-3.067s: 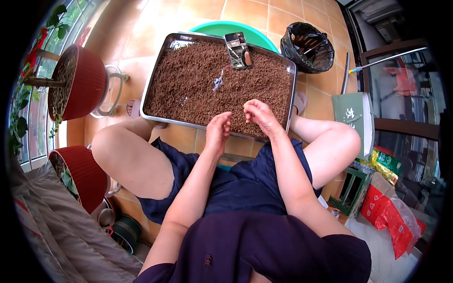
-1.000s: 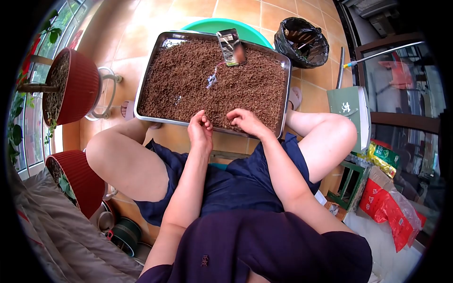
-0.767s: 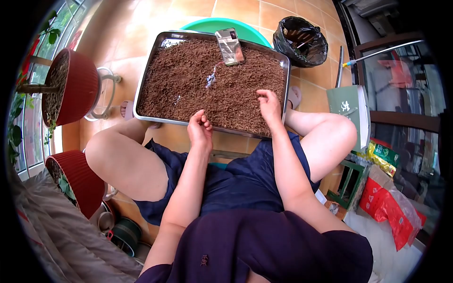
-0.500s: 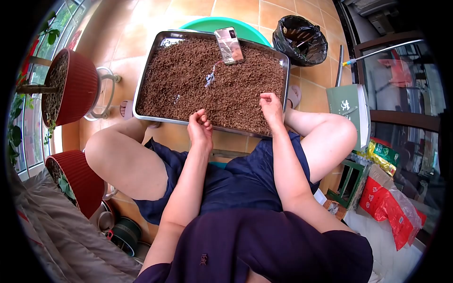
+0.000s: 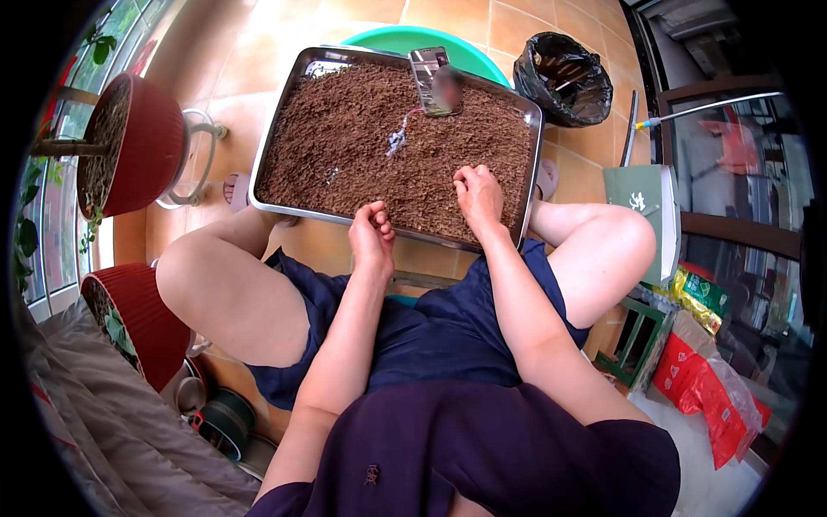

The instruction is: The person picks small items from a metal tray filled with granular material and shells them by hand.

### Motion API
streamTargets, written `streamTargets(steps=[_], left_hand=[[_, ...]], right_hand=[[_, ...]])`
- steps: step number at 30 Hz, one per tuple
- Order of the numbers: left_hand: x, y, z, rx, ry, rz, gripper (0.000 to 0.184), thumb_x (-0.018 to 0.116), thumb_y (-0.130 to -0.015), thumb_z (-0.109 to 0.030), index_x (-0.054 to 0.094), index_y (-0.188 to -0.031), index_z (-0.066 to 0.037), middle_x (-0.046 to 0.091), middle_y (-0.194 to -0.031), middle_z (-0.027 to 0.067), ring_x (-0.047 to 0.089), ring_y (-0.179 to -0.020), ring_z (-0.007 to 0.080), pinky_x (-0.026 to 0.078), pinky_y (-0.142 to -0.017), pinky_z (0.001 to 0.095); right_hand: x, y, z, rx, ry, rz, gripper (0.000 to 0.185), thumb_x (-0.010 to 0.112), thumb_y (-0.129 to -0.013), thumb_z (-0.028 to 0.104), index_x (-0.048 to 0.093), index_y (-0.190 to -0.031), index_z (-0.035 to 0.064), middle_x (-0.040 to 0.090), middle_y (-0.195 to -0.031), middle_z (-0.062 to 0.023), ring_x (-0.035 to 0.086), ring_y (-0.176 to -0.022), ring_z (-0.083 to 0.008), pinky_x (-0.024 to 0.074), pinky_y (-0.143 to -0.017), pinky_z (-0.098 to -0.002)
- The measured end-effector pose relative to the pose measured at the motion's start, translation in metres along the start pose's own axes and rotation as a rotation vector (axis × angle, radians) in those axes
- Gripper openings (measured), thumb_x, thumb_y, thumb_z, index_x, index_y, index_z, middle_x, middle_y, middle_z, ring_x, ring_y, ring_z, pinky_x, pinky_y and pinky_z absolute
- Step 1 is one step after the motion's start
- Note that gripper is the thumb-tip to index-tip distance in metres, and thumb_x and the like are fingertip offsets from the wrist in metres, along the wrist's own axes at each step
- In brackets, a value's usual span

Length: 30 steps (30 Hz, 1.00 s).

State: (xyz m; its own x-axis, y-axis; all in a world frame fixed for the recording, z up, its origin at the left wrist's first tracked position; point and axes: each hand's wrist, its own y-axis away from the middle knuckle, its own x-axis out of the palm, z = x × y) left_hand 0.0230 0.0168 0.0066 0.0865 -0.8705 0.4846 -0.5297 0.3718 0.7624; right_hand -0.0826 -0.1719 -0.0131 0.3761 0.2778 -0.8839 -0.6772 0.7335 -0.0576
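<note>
A wide metal tray (image 5: 282, 96) holds a thick layer of small brown granules (image 5: 345, 138), whose kind I cannot make out. My left hand (image 5: 373, 241) is at the tray's near rim, its fingers curled in; what they hold, if anything, is hidden. Over the granules at the near right, my right hand (image 5: 479, 200) has thumb and fingers pinched together; anything between them is too small to see. A phone (image 5: 431, 77) lies on the far part of the tray with its screen lit. A small bluish-white strand (image 5: 396, 140) is on the granules just below it.
A green basin (image 5: 413, 39) shows behind the tray. A bin lined with a black bag (image 5: 564, 79) stands at the back right, near a green book or box (image 5: 633, 211). Red plant pots (image 5: 142, 146) line the left side. A red plastic bag (image 5: 702, 392) lies at lower right.
My right hand has moved left over the granules, closer to my left hand. The view has shifted slightly, so the tray sits a little further right. Left fingers stay curled.
</note>
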Motion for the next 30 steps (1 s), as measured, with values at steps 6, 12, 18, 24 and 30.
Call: streamTargets(steps=[6,12,18,24,30], left_hand=[[0.005,0.002,0.003,-0.022,-0.034,0.042,0.019,0.047,-0.096,-0.024,0.057,-0.099,-0.008,0.048,-0.071,-0.0031,0.043,-0.058,0.0078,0.035,-0.052,0.022],[0.01,0.005,0.006,-0.06,-0.061,0.069,0.019,0.047,-0.096,-0.024,0.056,-0.099,-0.007,0.049,-0.07,-0.0029,0.043,-0.058,0.0076,0.035,-0.051,0.0218],[0.008,0.006,0.01,-0.062,-0.103,0.052,0.019,0.046,-0.097,-0.023,0.056,-0.1,-0.006,0.049,-0.07,-0.0027,0.043,-0.057,0.0075,0.035,-0.05,0.0215],[0.01,0.01,0.009,-0.088,-0.258,0.089,0.017,0.05,-0.096,-0.022,0.058,-0.097,-0.007,0.049,-0.07,-0.0041,0.042,-0.056,0.0059,0.033,-0.049,0.0201],[0.023,0.018,0.025,-0.009,-0.566,0.22,0.016,0.066,-0.093,-0.024,0.062,-0.095,-0.008,0.053,-0.072,-0.0056,0.043,-0.055,0.0015,0.031,-0.046,0.0165]], right_hand=[[-0.006,0.004,-0.022,0.34,-0.441,0.09,0.009,0.069,-0.084,0.018,0.067,-0.089,0.0105,0.065,-0.083,-0.005,0.064,-0.073,-0.0173,0.0512,-0.063,-0.0322],[-0.03,0.008,-0.022,0.641,-1.124,0.201,0.014,0.067,-0.089,0.015,0.064,-0.099,0.0053,0.066,-0.088,-0.0027,0.064,-0.074,-0.0095,0.0539,-0.063,-0.0239],[-0.028,0.011,-0.011,0.466,-1.123,0.345,0.015,0.065,-0.091,0.016,0.062,-0.1,0.0041,0.062,-0.082,-0.0015,0.059,-0.065,-0.0081,0.0553,-0.058,-0.025],[-0.021,0.018,0.008,0.517,-1.113,0.435,0.015,0.065,-0.091,0.014,0.065,-0.101,0.0026,0.062,-0.081,-0.0017,0.057,-0.058,-0.0075,0.0558,-0.056,-0.0253],[-0.01,0.029,0.031,0.257,-0.954,0.437,0.014,0.067,-0.088,0.01,0.067,-0.098,-0.0002,0.067,-0.083,-0.005,0.06,-0.059,-0.0092,0.0528,-0.056,-0.0252]])
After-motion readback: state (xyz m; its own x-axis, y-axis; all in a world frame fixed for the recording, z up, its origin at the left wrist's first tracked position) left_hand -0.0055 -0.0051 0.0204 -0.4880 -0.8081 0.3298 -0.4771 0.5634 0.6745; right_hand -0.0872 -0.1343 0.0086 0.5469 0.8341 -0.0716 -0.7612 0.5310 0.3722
